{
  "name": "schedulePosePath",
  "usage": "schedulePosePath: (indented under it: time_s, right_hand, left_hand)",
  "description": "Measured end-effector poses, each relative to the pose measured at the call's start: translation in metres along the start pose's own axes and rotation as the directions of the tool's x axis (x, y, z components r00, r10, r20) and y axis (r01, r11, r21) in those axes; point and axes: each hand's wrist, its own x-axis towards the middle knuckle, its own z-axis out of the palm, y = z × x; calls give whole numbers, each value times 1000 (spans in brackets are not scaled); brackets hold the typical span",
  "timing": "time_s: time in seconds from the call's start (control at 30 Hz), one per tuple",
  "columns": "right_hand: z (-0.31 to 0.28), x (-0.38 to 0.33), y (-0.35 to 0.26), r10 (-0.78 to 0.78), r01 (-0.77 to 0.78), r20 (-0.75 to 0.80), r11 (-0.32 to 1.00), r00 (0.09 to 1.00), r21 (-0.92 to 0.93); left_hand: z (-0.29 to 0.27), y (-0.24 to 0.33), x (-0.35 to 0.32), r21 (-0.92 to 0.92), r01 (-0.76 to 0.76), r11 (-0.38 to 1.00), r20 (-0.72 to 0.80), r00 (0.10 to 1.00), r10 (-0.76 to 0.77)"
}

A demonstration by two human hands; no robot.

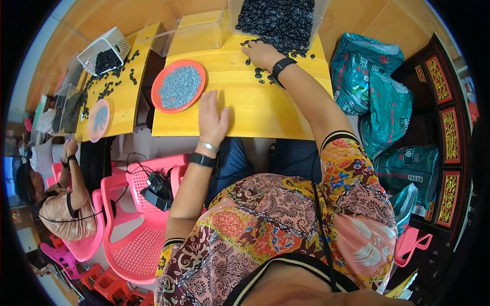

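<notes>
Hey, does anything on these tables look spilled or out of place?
Yes, black pieces lie loose on the near table by the right hand, outside the clear bin holding many more. Others are strewn around the white basket on the other table. Both look spilled, though I can't tell if by accident.

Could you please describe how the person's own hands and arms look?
Both hands are bare. The left hand has a black wristband and a thin silvery bracelet; the right hand has a black band. The short sleeves are multicoloured, floral-printed, with black-and-cream striped cuffs.
</notes>
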Motion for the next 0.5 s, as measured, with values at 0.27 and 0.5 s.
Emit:
schedulePosePath:
  time_s: [0.27, 0.5]
  right_hand:
    - [9, -45, -31, -139, 145, -171, 989, 975, 25]
    - [11, -82, -50, -327, 339, -360, 940, 874, -31]
  left_hand:
    - [19, 6, 2, 193, 86, 977, 220, 967, -129]
    - [21, 10, 6, 299, 36, 954, 333, 932, -140]
